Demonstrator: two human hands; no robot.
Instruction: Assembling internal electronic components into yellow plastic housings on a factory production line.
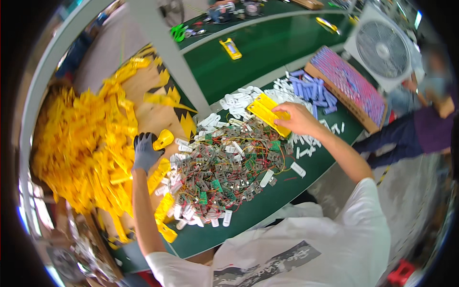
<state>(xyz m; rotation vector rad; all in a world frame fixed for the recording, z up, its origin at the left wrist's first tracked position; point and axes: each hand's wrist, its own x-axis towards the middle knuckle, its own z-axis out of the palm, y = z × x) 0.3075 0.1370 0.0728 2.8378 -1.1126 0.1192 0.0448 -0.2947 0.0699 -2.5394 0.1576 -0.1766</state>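
Observation:
My left hand (146, 152), in a grey glove with dark fingertips, is at the edge of a large heap of yellow plastic shells (86, 148). Its thumb and fingers close on the end of a small yellow plastic piece (164, 139). My bare right hand (297, 118) grips a long, hollow yellow plastic casing half (264, 109) by its near end, its open inside facing up. Beneath that casing spreads a pile of small green circuit boards with metal parts and red and yellow wires (224, 167). White plastic pieces (236, 101) lie behind and around the pile.
Purple cylindrical cells (313, 90) lie loose beside a cardboard box (344, 88) packed with more. A fan (382, 48) stands at the far right, near a person (416, 119). A yellow device (231, 49) lies on the green bench behind a grey post (165, 52).

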